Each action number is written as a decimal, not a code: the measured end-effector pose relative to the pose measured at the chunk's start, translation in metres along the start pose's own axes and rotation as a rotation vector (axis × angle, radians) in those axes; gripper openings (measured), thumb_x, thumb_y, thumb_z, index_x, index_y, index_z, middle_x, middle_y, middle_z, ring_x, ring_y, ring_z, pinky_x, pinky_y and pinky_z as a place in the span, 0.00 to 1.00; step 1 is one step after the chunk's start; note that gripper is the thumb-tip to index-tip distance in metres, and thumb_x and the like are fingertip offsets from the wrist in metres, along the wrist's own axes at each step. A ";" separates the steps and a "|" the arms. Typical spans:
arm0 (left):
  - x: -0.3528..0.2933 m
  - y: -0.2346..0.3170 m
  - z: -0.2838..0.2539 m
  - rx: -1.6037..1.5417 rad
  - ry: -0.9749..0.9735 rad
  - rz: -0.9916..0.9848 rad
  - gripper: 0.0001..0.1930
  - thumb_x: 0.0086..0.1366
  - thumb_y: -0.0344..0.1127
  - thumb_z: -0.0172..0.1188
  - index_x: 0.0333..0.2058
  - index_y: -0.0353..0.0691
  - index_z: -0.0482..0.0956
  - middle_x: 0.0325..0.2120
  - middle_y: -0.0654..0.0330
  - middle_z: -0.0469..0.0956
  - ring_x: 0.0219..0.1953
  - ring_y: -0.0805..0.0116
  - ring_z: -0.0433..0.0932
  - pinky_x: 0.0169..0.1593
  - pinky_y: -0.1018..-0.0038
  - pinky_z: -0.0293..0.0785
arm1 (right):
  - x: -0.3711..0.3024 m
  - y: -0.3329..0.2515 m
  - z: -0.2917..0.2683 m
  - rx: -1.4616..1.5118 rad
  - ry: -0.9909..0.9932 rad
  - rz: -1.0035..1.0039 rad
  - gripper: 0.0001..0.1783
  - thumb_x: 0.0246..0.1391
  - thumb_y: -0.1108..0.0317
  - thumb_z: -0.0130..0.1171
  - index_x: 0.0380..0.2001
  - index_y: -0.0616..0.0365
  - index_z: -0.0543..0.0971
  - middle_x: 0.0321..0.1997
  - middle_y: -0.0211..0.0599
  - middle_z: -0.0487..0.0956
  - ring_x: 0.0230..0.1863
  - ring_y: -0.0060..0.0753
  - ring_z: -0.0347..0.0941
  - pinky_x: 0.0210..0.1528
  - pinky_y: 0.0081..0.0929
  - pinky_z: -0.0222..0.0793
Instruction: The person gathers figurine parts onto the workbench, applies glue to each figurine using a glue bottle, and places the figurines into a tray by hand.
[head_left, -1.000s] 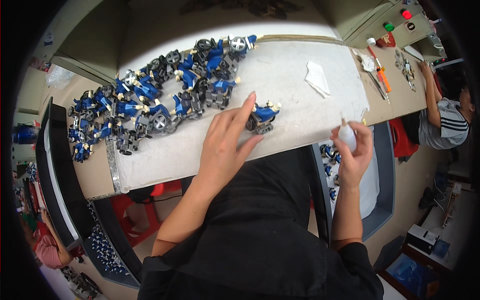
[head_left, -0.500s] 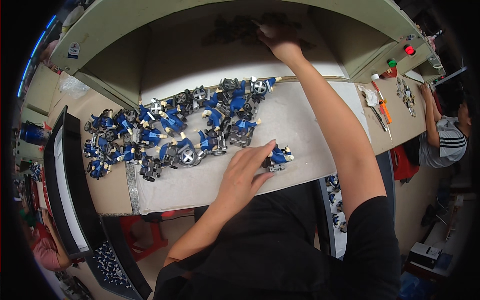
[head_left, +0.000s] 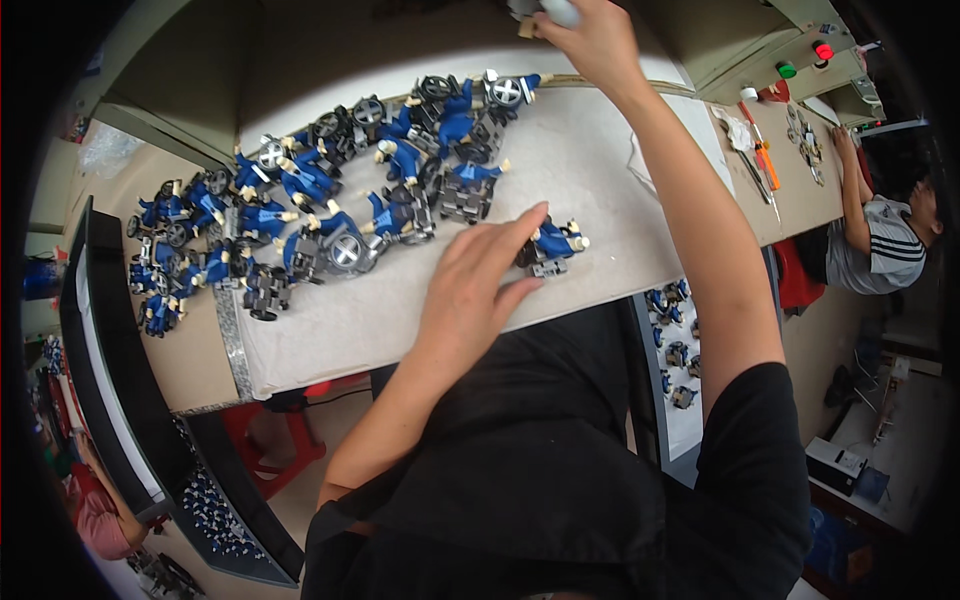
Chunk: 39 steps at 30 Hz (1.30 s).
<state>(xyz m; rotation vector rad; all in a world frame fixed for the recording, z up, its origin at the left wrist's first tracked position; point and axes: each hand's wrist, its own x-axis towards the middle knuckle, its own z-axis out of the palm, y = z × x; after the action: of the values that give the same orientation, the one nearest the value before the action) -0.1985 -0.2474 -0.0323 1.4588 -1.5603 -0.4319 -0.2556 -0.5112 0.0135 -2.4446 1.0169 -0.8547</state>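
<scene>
My left hand (head_left: 468, 275) lies over the near side of the white-covered worktop, thumb and forefinger spread. Partly between their tips stands one small toy figure (head_left: 556, 240) in blue, with a grey blocky wheeled base. The fingertips come up to its left side; whether they press on it I cannot tell. At the top edge, in front of the dark recess, my right hand (head_left: 600, 45) is closed on a small white and tan piece (head_left: 562, 12), cut off by the picture's edge. Left of my left hand lie many similar blue toy figures (head_left: 400, 160) with wheeled grey and black bases.
A black tray (head_left: 125, 350) stands at the left; below it a bin holds small blue and white parts (head_left: 215, 510). An orange-handled screwdriver (head_left: 765, 165) lies at the right, below green and red buttons. A co-worker in grey (head_left: 885, 260) sits beyond. More figures (head_left: 678, 355) lie below the worktop.
My right hand has drawn out of the dark recess with a small pale piece. My left hand stays beside the single toy figure. The whole view has shifted, so the worktop sits higher.
</scene>
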 end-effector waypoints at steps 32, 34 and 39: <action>-0.006 -0.009 0.012 0.073 0.032 0.007 0.34 0.45 0.30 0.66 0.54 0.54 0.69 0.42 0.59 0.75 0.43 0.63 0.73 0.47 0.70 0.70 | -0.215 -0.063 -0.039 -0.072 0.085 -0.492 0.11 0.33 0.79 0.59 0.27 0.60 0.78 0.25 0.35 0.77 0.28 0.33 0.75 0.28 0.25 0.70; -0.007 -0.008 0.011 0.078 0.038 0.016 0.33 0.45 0.29 0.66 0.54 0.54 0.69 0.42 0.59 0.75 0.43 0.63 0.73 0.47 0.70 0.70 | -0.216 -0.065 -0.039 -0.080 0.082 -0.501 0.11 0.33 0.79 0.58 0.26 0.60 0.78 0.25 0.35 0.77 0.28 0.33 0.75 0.27 0.25 0.70; -0.008 -0.007 0.012 0.069 0.040 0.020 0.33 0.45 0.29 0.66 0.53 0.53 0.69 0.42 0.59 0.75 0.43 0.62 0.72 0.47 0.70 0.70 | -0.216 -0.066 -0.040 -0.104 0.068 -0.524 0.12 0.32 0.80 0.57 0.26 0.60 0.78 0.25 0.34 0.76 0.28 0.33 0.74 0.27 0.26 0.69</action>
<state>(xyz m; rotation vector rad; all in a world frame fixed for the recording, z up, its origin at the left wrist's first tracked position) -0.2050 -0.2463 -0.0472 1.4941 -1.5708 -0.3379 -0.3681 -0.3129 -0.0069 -2.8396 0.4431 -1.0688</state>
